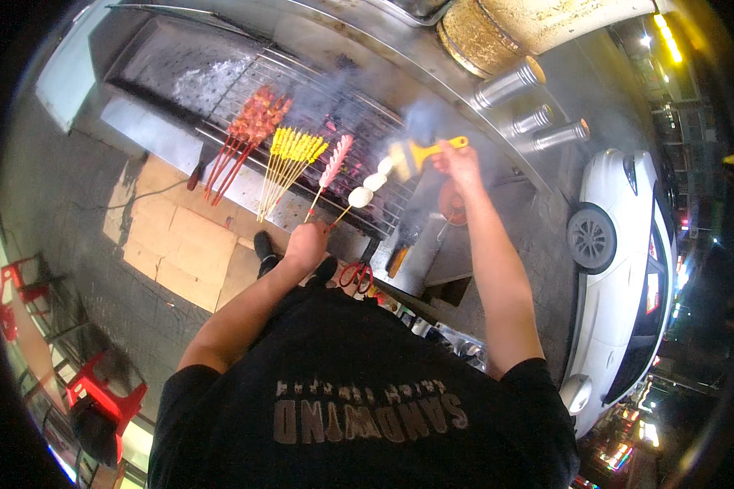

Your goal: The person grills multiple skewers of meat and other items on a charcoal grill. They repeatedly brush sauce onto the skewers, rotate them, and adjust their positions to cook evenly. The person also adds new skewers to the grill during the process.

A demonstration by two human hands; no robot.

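My right hand (460,165) is closed round the handle of a yellow basting brush (431,150), whose pale bristles are at the far end of a skewer of white balls (360,197). My left hand (307,244) is closed on the near end of that skewer's stick, at the front edge of the charcoal grill (245,91). Just left of it lies a pink scored sausage on a stick (334,163). Farther left are a fan of yellow skewers (295,147) and a bunch of reddish meat skewers (258,116). Smoke rises round the brush.
Metal canisters (510,85) stand beyond the grill at right, near a red bowl (452,202). Red-handled scissors (356,277) hang by the front edge. Cardboard (175,240) covers floor at left, with red stools (110,391) farther off. A white car (624,269) is at right.
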